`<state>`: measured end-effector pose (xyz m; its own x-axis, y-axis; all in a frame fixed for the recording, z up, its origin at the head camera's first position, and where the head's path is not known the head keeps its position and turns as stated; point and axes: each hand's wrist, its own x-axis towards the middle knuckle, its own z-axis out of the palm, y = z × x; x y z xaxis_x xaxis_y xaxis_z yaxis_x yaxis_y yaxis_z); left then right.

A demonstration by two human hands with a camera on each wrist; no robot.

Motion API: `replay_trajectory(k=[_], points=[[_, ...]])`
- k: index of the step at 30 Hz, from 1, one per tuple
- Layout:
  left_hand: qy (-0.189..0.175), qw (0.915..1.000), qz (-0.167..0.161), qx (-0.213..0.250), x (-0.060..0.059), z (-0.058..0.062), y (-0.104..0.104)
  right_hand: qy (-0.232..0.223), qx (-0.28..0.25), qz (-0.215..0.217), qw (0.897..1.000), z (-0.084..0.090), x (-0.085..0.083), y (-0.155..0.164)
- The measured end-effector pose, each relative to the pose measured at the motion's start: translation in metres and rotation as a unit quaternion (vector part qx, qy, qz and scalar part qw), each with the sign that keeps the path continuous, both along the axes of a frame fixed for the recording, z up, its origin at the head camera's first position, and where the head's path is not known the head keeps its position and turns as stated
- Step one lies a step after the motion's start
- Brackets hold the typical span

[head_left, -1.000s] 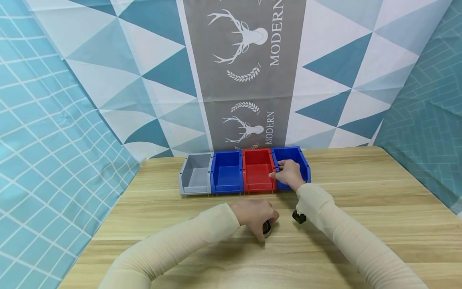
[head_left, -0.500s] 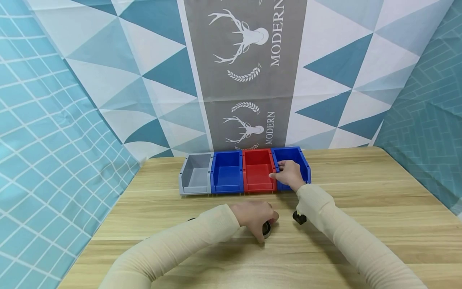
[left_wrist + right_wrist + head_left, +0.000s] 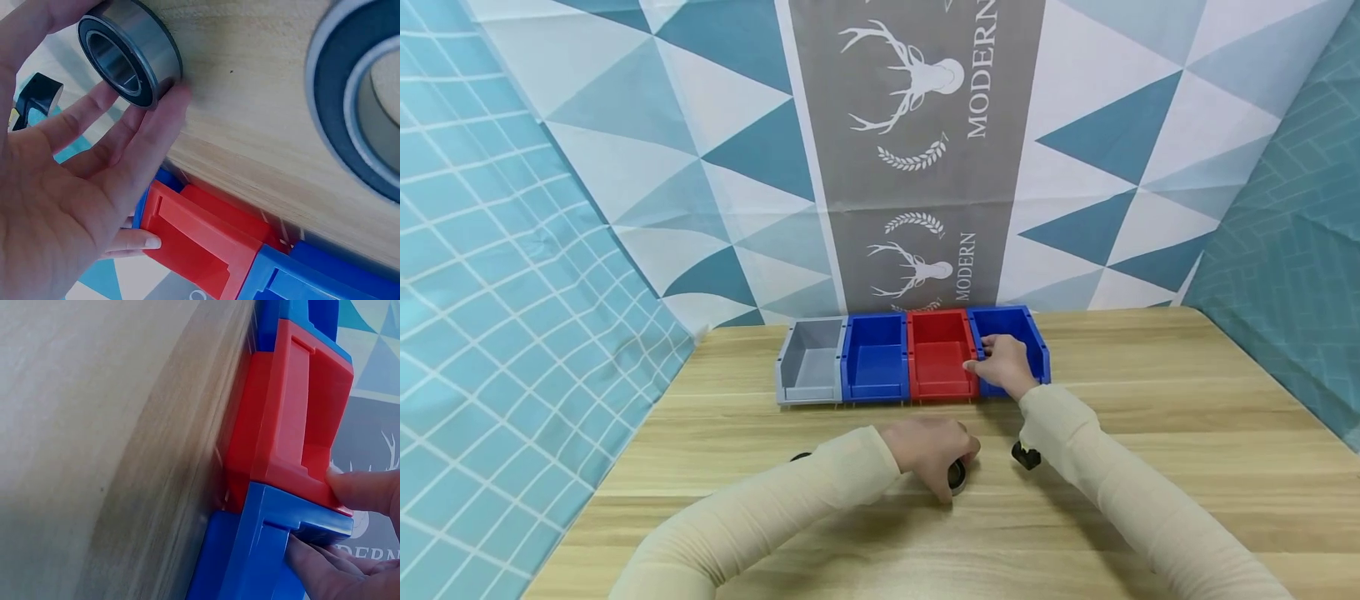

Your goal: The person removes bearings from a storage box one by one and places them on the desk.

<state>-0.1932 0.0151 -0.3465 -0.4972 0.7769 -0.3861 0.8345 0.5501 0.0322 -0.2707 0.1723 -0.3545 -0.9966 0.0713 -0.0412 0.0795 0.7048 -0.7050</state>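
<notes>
Left hand (image 3: pixel 929 444) pinches a steel ball bearing (image 3: pixel 128 53) on edge on the table (image 3: pixel 1150 400), lower middle of the head view. Right hand (image 3: pixel 1003 362) grips the wall where the red bin (image 3: pixel 938 354) meets the rightmost blue bin (image 3: pixel 1026 333). I'd keep that bin row braced and the bearing squeezed on its outer ring so it can't roll.

The head view looks forward and down from above the pale wooden bench (image 3: pixel 1150 433), taking in both sleeved arms and the patterned backdrop. The left wrist view sits very close, facing along the bench toward the red plastic bin (image 3: pixel 206 240). The right wrist view is close too, skimming the bench beside that red bin (image 3: pixel 294 425). All three share it.
</notes>
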Motion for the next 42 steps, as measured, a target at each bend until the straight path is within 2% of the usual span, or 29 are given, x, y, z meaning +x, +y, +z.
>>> replay_trajectory(k=[6, 14, 20, 26, 34, 37, 42], points=[[-0.003, 0.9999, 0.01, 0.006, 0.0, 0.005, -0.003, 0.003, 0.014, 0.012, 1.0, 0.001, 0.002, 0.001], [0.016, 0.9995, 0.024, 0.014, -0.006, 0.018, -0.002, -0.002, 0.009, 0.026, 1.0, 0.002, -0.002, 0.006], [0.033, 0.9975, 0.052, 0.032, -0.011, 0.025, 0.001, -0.027, -0.015, 0.061, 0.998, 0.006, -0.004, 0.015], [0.043, 0.9938, 0.092, 0.046, -0.026, 0.031, 0.002, -0.04, -0.003, 0.1, 0.994, 0.016, -0.003, 0.021], [0.018, 0.9853, 0.139, 0.097, -0.044, 0.035, 0.002, -0.039, 0.009, 0.131, 0.991, 0.023, -0.003, 0.027], [0.009, 0.979, 0.161, 0.125, -0.05, 0.035, 0.004, -0.029, 0.021, 0.141, 0.989, 0.024, -0.004, 0.029], [0.019, 0.9675, 0.193, 0.162, -0.061, 0.031, 0.01, -0.006, 0.059, 0.167, 0.984, 0.026, -0.005, 0.034]])
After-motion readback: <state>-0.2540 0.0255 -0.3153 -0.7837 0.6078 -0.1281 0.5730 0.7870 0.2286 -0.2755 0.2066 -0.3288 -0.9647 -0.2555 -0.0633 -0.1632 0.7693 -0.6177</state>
